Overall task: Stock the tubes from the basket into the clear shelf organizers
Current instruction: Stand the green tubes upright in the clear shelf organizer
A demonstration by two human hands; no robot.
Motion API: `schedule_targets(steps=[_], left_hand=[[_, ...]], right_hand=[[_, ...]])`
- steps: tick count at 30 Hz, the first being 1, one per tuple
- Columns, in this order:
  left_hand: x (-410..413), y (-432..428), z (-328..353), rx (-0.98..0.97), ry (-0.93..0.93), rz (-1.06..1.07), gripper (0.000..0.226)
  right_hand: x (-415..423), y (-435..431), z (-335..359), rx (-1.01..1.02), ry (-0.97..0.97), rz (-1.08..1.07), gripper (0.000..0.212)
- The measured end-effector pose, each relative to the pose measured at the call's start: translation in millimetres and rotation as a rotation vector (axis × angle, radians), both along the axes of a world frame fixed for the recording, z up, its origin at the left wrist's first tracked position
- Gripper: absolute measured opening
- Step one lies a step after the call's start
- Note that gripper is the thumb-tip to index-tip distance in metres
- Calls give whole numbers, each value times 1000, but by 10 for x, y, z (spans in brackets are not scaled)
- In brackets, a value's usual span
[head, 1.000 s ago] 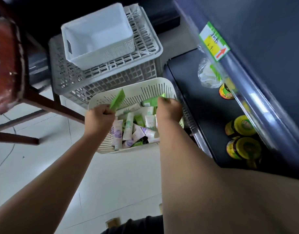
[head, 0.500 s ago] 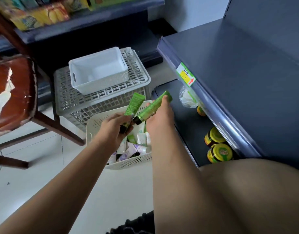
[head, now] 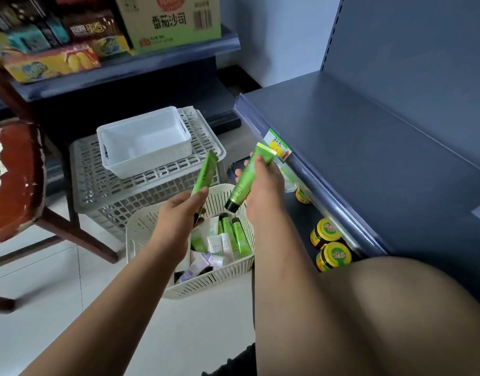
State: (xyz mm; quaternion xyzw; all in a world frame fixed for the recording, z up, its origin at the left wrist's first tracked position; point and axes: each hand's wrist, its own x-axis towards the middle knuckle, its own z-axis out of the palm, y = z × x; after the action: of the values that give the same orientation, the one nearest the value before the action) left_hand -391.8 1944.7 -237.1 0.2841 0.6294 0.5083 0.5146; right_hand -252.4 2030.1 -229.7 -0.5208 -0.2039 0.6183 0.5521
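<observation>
Head view, centre frame. One green tube (head: 206, 172) is pinched at its lower end by the left hand (head: 176, 213), fingers curled on it. A second green tube (head: 245, 180) is clamped mid-body in the right hand (head: 263, 185), cap down. Both are held above the basket (head: 141, 232), where more tubes (head: 228, 237) lie. Judged light, soft-walled, slick; mid-body hold is advised. No clear organizers are seen.

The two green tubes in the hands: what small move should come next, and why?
Probably carry both tubes to the right, toward the blue shelf. The left hand grips the left tube and the right hand grips the right tube, both held above the basket. No clear organizer is in view, so the exact spot cannot be told.
</observation>
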Motion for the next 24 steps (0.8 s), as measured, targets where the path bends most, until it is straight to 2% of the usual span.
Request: schedule_targets(steps=[3,5,10,14,17,21,24], left_hand=[[19,21,132,84,19,-23,24],[93,66,224,149,17,-43,19],[434,183,477,325,-9,-166,15],[786,229,717,445,-52,-291,16],[1118,243,920,544,-33,-416,14],[1714,93,1305,705,13,-584,31],[2186,-86,1490,762,-10,-726,32]], right_hand=[[198,-34,157,130,-278,104,12],[349,-42,281,209,-427,136,19],[698,-208,678,300,-526,60,14],[1001,-400,1098,359,-468,25,7],[1439,-652,1462,392,-474,-3,11],[2064,-1187,1874,412,-767,-99,17],[2489,-1657,2079,423,-965,-184,22]])
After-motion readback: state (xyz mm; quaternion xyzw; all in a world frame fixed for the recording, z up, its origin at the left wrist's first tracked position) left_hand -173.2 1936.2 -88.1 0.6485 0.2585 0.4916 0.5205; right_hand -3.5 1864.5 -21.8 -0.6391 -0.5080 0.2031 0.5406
